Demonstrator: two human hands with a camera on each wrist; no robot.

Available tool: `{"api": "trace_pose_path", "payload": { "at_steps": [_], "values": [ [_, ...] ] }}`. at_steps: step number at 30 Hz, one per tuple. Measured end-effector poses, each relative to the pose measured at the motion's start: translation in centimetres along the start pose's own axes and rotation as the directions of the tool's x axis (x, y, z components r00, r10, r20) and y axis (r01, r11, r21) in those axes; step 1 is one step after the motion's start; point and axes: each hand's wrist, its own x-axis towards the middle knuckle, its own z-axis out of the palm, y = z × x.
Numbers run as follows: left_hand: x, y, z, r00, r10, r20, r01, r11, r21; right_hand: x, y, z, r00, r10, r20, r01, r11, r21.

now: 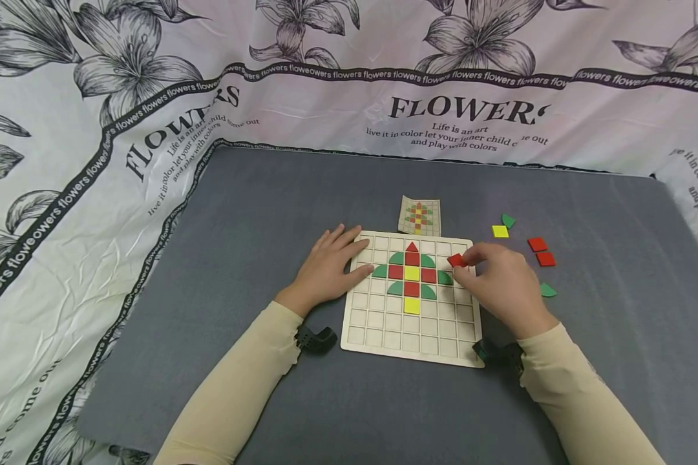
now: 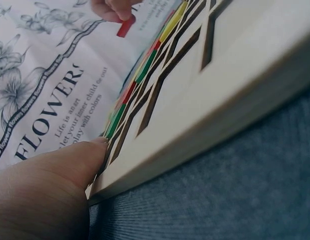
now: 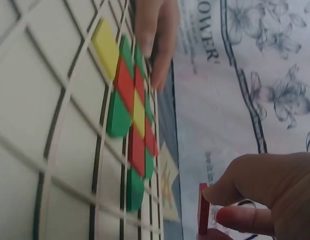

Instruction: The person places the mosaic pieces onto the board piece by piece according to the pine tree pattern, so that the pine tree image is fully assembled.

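Note:
A wooden grid board (image 1: 384, 337) lies on the grey table. Tiles set in its cells form a figure: a red triangle (image 1: 412, 248) on top, red and yellow squares below, green quarter-round pieces at the sides, and a yellow square (image 1: 411, 305) at the bottom. My left hand (image 1: 327, 268) rests on the board's upper left edge, fingers straight, thumb on the rim. Between thumb and fingertips, my right hand (image 1: 505, 284) pinches a red square tile (image 1: 456, 260) above the board's upper right part. The right wrist view shows this red tile (image 3: 203, 210) edge-on, apart from the board.
A small pattern card (image 1: 420, 226) with a similar figure lies at the board's far edge. Loose to the right are a yellow square (image 1: 499, 231), two red squares (image 1: 538, 244) and two green pieces (image 1: 549, 290). A flower-printed cloth (image 1: 337, 110) borders the table.

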Motion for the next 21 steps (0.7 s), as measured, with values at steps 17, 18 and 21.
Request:
{"api": "trace_pose_path", "payload": {
  "at_steps": [17,18,21],
  "values": [
    [0.1,-0.1,0.0,1.000,-0.001,0.010,0.000,1.000,0.013,-1.9,-3.4,3.3,0.959,-0.278,0.059,0.280,0.960,-0.030],
    [0.1,-0.1,0.0,1.000,-0.001,0.009,0.001,1.000,0.013,-2.0,-3.6,3.4,0.953,-0.296,0.061,0.299,0.954,-0.037],
    [0.0,0.0,0.0,1.000,-0.005,0.012,0.005,1.000,0.015,-2.1,-3.9,3.8,0.934,-0.349,0.078,0.352,0.935,-0.042]
  ]
}}
